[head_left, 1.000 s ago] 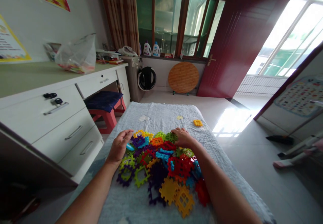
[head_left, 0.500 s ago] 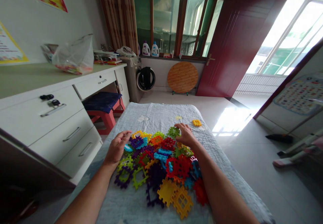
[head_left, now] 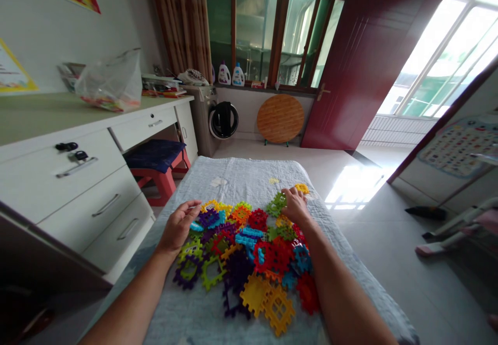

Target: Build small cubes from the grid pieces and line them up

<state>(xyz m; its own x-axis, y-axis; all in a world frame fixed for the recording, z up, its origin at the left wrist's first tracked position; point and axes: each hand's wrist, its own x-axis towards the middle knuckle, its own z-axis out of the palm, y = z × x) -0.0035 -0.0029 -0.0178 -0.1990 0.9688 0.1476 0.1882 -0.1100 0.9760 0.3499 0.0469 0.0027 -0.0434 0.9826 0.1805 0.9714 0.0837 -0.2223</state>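
Note:
A colourful pile of flat plastic interlocking building pieces with notched edges lies on the cloth-covered table (head_left: pixel 241 171). At its upper right, the fingers of my right hand (head_left: pixel 296 206) are closed on the edge of a green building piece (head_left: pixel 276 205); the fingertips are partly hidden. My left hand (head_left: pixel 179 226) rests at the pile's left side, fingers stretched forward and holding nothing visible. Near it are a purple piece (head_left: pixel 209 216) and a light green piece (head_left: pixel 190 249). A single yellow piece (head_left: pixel 302 188) lies just beyond my right hand.
White drawers (head_left: pixel 105 205) and a red stool (head_left: pixel 165 184) stand to the left. Ahead are a washing machine (head_left: pixel 202 119) and a round wooden tabletop (head_left: pixel 280 119) leaning on the wall. A dark red door (head_left: pixel 350 75) stands at the right.
My right hand has moved right, closer to the yellow piece, and the green piece has shifted right with it. My left hand has stayed nearly still.

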